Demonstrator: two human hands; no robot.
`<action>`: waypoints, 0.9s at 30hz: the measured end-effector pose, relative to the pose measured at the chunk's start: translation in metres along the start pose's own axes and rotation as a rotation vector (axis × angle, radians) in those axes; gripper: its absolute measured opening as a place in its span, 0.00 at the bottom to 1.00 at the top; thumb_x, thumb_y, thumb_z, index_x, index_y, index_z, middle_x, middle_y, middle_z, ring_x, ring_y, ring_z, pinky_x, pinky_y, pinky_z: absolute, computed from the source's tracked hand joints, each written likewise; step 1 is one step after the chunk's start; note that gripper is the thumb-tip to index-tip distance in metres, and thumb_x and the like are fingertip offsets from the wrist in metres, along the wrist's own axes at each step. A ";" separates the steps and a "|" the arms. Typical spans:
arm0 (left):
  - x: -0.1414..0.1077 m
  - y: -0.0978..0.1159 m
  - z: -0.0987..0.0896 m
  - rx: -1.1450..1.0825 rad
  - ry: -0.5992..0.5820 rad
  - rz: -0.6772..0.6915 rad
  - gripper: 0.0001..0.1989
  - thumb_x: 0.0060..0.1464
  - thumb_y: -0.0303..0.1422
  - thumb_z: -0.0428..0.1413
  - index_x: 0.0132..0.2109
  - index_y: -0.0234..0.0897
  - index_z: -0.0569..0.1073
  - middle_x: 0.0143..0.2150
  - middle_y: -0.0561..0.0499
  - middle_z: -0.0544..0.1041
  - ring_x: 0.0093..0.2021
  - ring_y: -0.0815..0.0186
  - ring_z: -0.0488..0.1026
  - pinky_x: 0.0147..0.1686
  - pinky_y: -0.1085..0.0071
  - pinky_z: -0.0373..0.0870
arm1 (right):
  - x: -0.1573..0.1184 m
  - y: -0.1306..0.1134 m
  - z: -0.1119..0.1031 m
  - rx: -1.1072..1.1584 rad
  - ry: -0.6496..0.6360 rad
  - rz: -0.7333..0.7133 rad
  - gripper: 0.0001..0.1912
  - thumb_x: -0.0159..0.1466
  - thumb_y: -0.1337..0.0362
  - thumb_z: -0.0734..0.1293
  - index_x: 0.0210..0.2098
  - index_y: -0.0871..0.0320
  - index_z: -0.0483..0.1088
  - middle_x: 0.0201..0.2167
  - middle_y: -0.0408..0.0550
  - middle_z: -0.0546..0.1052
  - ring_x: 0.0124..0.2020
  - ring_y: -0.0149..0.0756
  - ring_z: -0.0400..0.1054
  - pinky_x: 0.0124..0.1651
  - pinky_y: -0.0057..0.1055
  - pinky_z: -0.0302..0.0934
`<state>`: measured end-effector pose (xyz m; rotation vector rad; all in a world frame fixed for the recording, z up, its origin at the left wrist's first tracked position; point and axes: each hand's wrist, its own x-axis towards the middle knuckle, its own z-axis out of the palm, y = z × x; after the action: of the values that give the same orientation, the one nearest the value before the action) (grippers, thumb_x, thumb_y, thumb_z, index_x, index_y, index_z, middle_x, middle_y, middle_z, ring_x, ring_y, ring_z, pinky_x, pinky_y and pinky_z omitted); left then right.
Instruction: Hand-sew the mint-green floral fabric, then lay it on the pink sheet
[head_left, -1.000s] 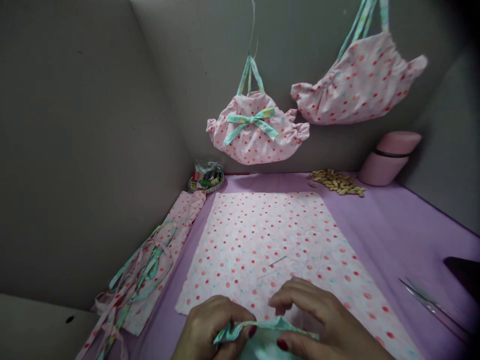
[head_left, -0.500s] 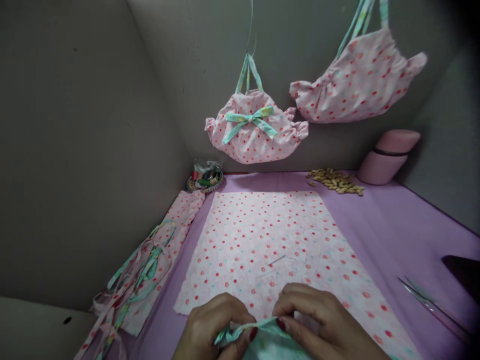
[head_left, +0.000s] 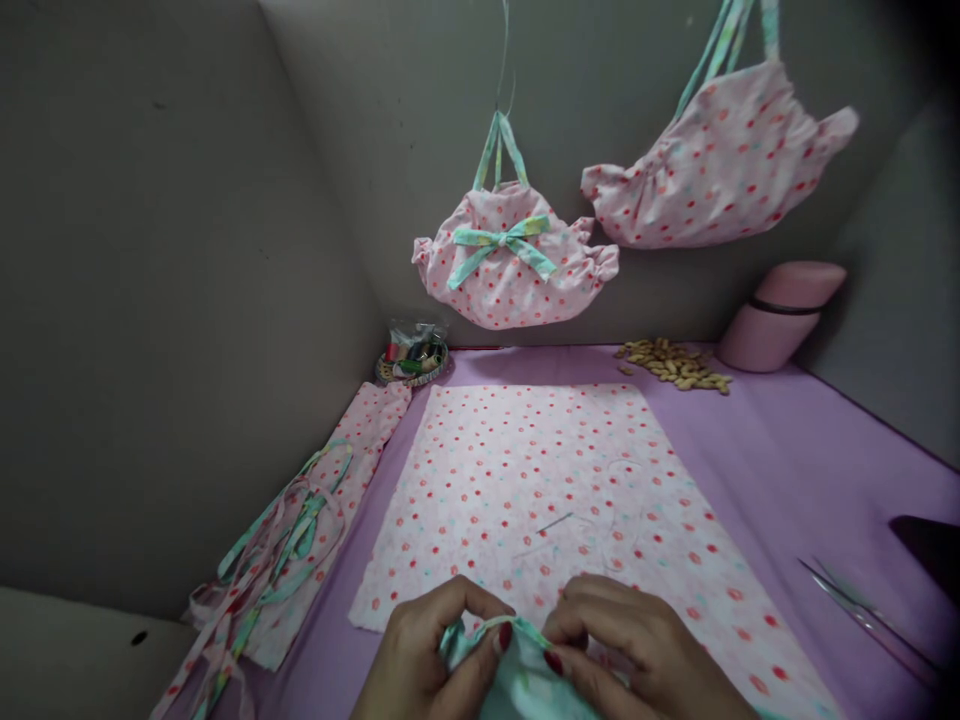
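Both hands pinch the edge of a mint-green cloth [head_left: 529, 675] at the bottom of the head view. My left hand [head_left: 439, 645] is closed, thumb and forefinger pressed on a gathered fold. Just to the right, my right hand [head_left: 626, 635] is closed too, gripping the same edge between thumb and fingers. Beneath them a pink dotted fabric piece [head_left: 510, 470] lies flat. On it rests a needle [head_left: 555, 522] with loose pale thread beside it. The lower part of the green cloth runs out of view.
Metal tweezers or scissors [head_left: 851, 605] and a dark object [head_left: 930, 550] lie at right. Fabric ties [head_left: 285, 540] are heaped at left near a thread basket [head_left: 412, 360]. Peanuts [head_left: 675, 363] and a pink flask [head_left: 780, 315] stand behind. Two dotted bags [head_left: 517, 280] [head_left: 727, 160] hang above.
My right hand has shifted slightly down and left along the green cloth. The pinched edge now arches up between the hands. My left hand has risen a little.
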<state>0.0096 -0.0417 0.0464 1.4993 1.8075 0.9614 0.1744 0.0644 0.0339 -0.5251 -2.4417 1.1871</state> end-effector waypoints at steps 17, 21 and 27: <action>0.005 -0.002 0.004 -0.291 -0.104 -0.157 0.16 0.54 0.44 0.52 0.36 0.35 0.75 0.33 0.47 0.77 0.33 0.65 0.71 0.33 0.73 0.64 | -0.003 0.005 0.003 0.026 0.010 -0.023 0.08 0.62 0.69 0.60 0.29 0.57 0.69 0.26 0.44 0.74 0.29 0.31 0.68 0.32 0.26 0.58; 0.008 -0.001 0.006 -0.402 -0.140 -0.197 0.17 0.54 0.46 0.52 0.37 0.35 0.73 0.32 0.50 0.73 0.31 0.68 0.66 0.32 0.74 0.62 | -0.002 0.007 0.004 -0.002 0.021 -0.046 0.08 0.63 0.69 0.60 0.29 0.57 0.69 0.25 0.44 0.73 0.29 0.32 0.67 0.31 0.26 0.58; 0.015 -0.008 0.011 -0.629 -0.223 -0.244 0.18 0.49 0.43 0.58 0.43 0.37 0.69 0.32 0.54 0.68 0.29 0.72 0.63 0.31 0.76 0.60 | 0.000 0.010 0.004 0.019 0.019 -0.024 0.09 0.63 0.69 0.60 0.30 0.56 0.70 0.27 0.44 0.74 0.31 0.32 0.68 0.33 0.26 0.58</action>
<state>0.0116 -0.0262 0.0340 0.9286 1.3173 1.0591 0.1738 0.0679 0.0233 -0.4982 -2.4111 1.1894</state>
